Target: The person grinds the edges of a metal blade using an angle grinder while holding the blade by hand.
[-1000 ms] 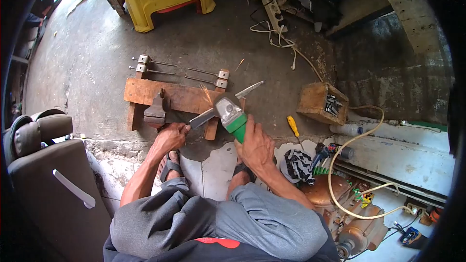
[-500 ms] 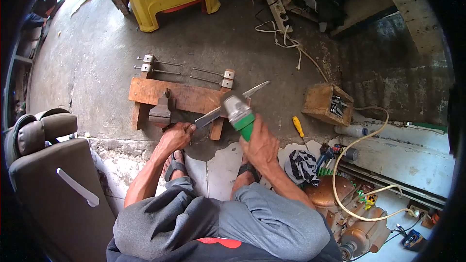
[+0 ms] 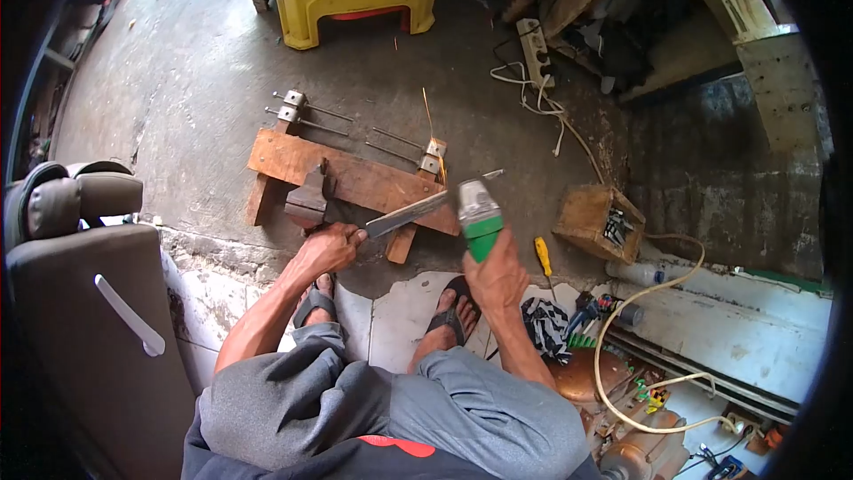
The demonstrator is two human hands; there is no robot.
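Head view, blurred grinder [image 3: 481, 220], blade [image 3: 407, 214] partly hidden

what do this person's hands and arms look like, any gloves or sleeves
The left hand and right hand are both gloveless, and no watch or bracelet shows. The forearms are slim and uncovered, with no sleeve cuffs in view. Below them show a dark top with a red patch and grey trousers.

I see daylight glaring off the grey concrete floor [image 3: 178, 62] left of the yellow plastic stool [image 3: 357, 3], deep shadow rightward, and curved, blackened edges bowing everything.
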